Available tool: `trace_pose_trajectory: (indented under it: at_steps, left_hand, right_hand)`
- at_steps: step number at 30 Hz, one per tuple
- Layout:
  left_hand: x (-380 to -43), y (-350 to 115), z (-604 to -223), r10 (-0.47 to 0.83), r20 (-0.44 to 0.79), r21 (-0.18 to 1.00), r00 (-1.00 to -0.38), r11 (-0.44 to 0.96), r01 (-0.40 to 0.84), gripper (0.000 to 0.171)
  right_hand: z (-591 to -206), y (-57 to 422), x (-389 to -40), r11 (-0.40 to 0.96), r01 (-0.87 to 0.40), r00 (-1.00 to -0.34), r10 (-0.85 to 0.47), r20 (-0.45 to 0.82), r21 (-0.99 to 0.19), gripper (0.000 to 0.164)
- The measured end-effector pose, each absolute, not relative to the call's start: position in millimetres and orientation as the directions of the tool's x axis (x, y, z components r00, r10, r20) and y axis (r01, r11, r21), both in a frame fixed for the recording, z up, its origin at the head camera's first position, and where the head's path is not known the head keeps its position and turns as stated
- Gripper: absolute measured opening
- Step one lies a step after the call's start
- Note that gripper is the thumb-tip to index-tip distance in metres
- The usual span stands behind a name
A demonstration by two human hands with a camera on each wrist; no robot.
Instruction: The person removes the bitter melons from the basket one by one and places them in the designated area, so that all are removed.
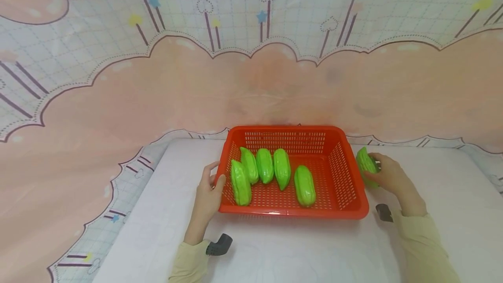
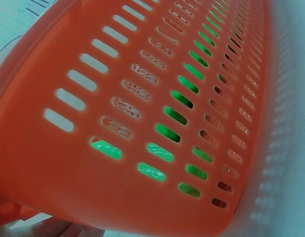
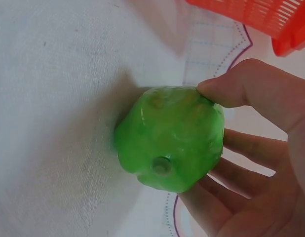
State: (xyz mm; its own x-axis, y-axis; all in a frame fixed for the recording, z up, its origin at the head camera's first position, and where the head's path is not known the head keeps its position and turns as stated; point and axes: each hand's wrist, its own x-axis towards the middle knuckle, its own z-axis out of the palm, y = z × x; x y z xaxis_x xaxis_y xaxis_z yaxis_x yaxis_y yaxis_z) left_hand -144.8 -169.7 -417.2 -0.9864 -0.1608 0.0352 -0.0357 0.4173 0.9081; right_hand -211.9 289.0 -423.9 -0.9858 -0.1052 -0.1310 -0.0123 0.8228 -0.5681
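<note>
A red plastic basket [image 1: 291, 213] with slotted walls stands on the white table. Several glossy green bitter gourds [image 1: 265, 166] lie in it, most toward its left side, and one gourd [image 1: 304, 186] sits apart nearer the middle. My left hand [image 1: 208, 193] grips the basket's left rim, its thumb at the top edge; in the left wrist view green shows through the slotted wall [image 2: 118, 192]. Just outside the right wall, my right hand [image 1: 389, 176] holds another bitter gourd [image 3: 172, 140], thumb on one side and fingers on the other, with its stem end toward the wrist camera.
White tabletop [image 1: 298, 252] spreads in front of the basket and to both sides. Behind it hangs a patterned cloth [image 1: 275, 86] with pink cloud shapes. A black wrist device [image 1: 220, 245] sticks out by the left sleeve, another [image 1: 384, 212] by the right.
</note>
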Motion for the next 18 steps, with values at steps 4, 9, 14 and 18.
trace_pose_trajectory:
  at_steps: [4,9,14,18]
  left_hand:
    - [-144.7,-169.4,-416.8,-0.16,0.036,0.906,-0.987,0.422,-0.035,0.044]
    - [-145.6,-169.1,-417.5,-0.164,0.031,0.905,-0.986,0.424,-0.042,0.044]
    - [-146.0,-168.9,-417.7,-0.164,0.037,0.906,-0.986,0.421,-0.036,0.043]
    - [-146.8,-169.3,-418.7,-0.164,0.046,0.904,-0.985,0.426,-0.029,0.043]
  right_hand:
    - [-424.1,289.7,-212.8,0.829,-0.003,-0.984,-0.102,-0.146,-0.559,0.069]
    - [-423.1,289.3,-212.5,0.838,0.007,-0.981,-0.1,-0.167,-0.546,0.071]
    - [-423.0,289.3,-210.7,0.845,-0.005,-0.982,-0.105,-0.157,-0.535,0.073]
    - [-422.1,288.7,-210.9,0.854,-0.028,-0.984,-0.115,-0.137,-0.52,0.075]
